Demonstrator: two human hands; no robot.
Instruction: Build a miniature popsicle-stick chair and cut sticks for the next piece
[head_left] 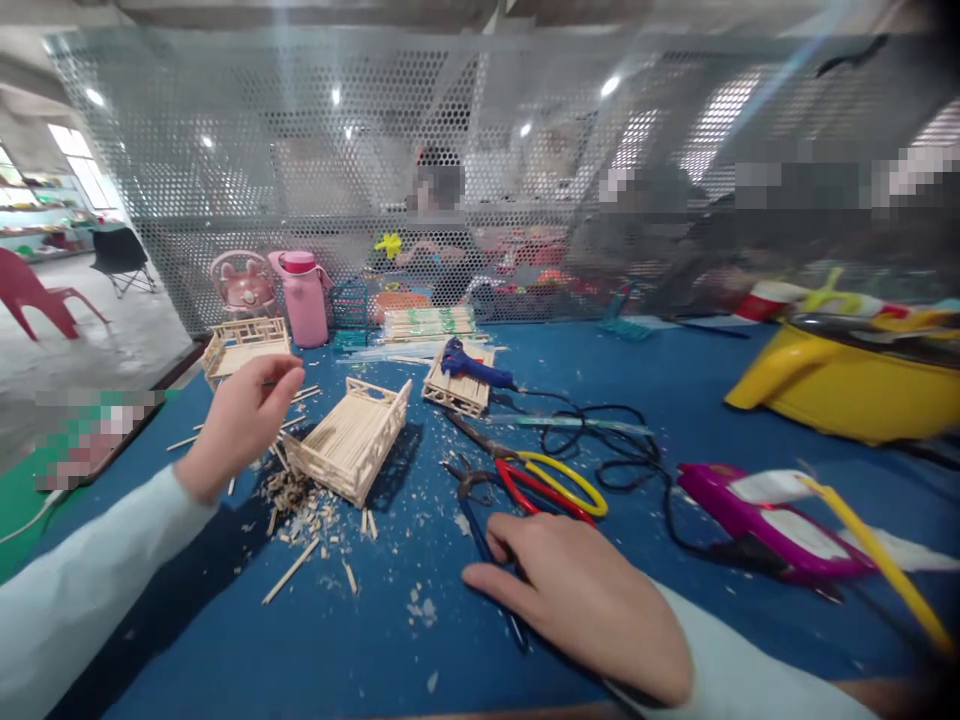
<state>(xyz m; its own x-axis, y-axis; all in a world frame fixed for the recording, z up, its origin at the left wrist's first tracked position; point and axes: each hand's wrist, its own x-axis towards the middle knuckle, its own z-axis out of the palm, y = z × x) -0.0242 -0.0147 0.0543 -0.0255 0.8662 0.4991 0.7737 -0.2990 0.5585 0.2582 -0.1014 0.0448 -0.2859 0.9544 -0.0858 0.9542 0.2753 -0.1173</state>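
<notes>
My left hand (244,425) is raised left of a small bed-shaped model made of thin wooden sticks (352,435), its fingers curled in towards the thumb. Whatever may be between those fingertips is hidden. On the blue table, my right hand (592,600) lies palm down over a pair of cutting pliers (471,505) with dark blue handles, thumb and fingers closed about a handle. Just beyond it are scissors (551,485) with red and yellow loops. Stick offcuts (296,495) and white flakes are scattered below the model.
A blue glue gun (476,368) rests on another stick piece (457,390), its black cable looping right. A second stick model (247,345) and a pink bottle (304,300) stand back left. On the right are a magenta tool (772,525) and yellow pot (862,380). Perforated metal screens the back.
</notes>
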